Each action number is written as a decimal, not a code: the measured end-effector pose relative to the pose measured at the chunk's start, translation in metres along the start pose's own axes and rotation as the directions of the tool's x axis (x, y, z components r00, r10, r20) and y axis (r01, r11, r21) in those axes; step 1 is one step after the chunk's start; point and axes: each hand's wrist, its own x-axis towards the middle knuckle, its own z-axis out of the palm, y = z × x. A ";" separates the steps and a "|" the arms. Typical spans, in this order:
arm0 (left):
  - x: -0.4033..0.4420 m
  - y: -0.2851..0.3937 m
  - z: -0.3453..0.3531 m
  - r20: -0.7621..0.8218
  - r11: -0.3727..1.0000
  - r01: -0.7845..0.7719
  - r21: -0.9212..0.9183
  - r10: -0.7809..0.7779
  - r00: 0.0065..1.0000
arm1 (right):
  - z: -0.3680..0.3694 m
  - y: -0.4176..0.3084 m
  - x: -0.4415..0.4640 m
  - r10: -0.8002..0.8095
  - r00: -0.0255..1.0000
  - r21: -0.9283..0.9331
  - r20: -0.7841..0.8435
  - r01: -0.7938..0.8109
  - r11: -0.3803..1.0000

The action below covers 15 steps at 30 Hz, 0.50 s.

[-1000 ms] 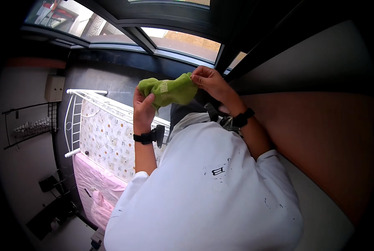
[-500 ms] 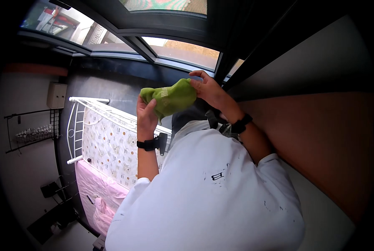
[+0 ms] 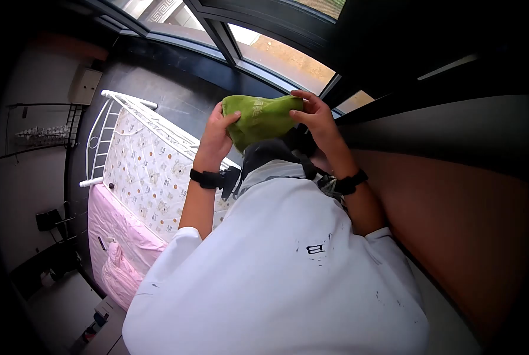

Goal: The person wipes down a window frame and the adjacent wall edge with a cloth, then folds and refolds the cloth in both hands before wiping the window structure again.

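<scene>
While the left hand [image 3: 217,135] pinches one end of the green cloth [image 3: 263,121], the right hand [image 3: 317,118] grips its right end; a patterned mattress [image 3: 143,168] lies left of it.

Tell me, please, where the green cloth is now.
In the head view, the green cloth is above centre, below the window, held between the left hand and right hand.

Daylight's coming in through dark-framed windows [image 3: 285,56] onto a shiny grey floor [image 3: 143,76]. There's a white metal bed frame [image 3: 129,100] with a printed mattress [image 3: 139,168] and pink bedding [image 3: 125,216] right beside it. A small pale cabinet [image 3: 86,86] and a black rack [image 3: 41,105] are over by the shadowy left wall [image 3: 31,192]. Big reddish-brown surface [image 3: 453,210] on the right (honestly can't tell what that is).
</scene>
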 end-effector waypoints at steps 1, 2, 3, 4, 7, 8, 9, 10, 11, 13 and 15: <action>-0.003 0.002 -0.001 -0.016 1.000 -0.013 -0.013 0.013 1.000 | 0.001 -0.001 -0.001 0.010 1.000 -0.009 0.021 -0.010 1.000; -0.004 0.004 -0.002 0.035 0.999 -0.014 -0.029 0.015 0.999 | 0.003 -0.006 -0.002 0.007 1.000 -0.041 -0.009 -0.008 0.999; -0.005 0.007 -0.003 0.088 0.999 -0.016 -0.041 0.019 0.996 | 0.005 -0.010 -0.002 0.000 0.999 -0.072 -0.040 -0.003 0.997; -0.006 0.011 -0.005 0.111 0.999 -0.009 -0.050 0.014 0.994 | 0.003 -0.012 0.000 0.005 1.000 -0.064 -0.031 -0.007 0.998; -0.022 0.022 0.003 0.172 0.984 0.002 -0.177 0.029 0.985 | 0.009 -0.026 -0.002 0.071 0.997 0.190 0.014 -0.073 0.979; -0.024 0.024 0.005 0.172 0.984 0.001 -0.180 0.031 0.985 | 0.013 -0.031 -0.003 0.043 0.997 0.229 0.059 -0.055 0.972; -0.029 0.023 0.007 0.202 0.983 0.003 -0.186 0.035 0.979 | 0.016 -0.036 -0.002 0.051 0.997 0.225 0.058 -0.063 0.972; -0.034 0.020 0.008 0.231 0.981 0.009 -0.194 0.037 0.972 | 0.019 -0.041 -0.002 0.044 0.995 0.283 0.094 -0.069 0.957; -0.037 0.017 0.008 0.230 0.979 0.014 -0.202 0.034 0.973 | 0.021 -0.043 -0.003 0.030 0.991 0.339 0.127 -0.072 0.938; -0.039 0.017 0.009 0.258 0.989 -0.031 -0.142 0.067 0.964 | 0.022 -0.044 -0.001 0.050 0.992 0.334 0.119 -0.088 0.938; -0.035 0.017 0.011 0.281 0.993 -0.083 -0.086 0.105 0.954 | 0.019 -0.047 0.007 0.045 0.992 0.321 0.116 -0.080 0.944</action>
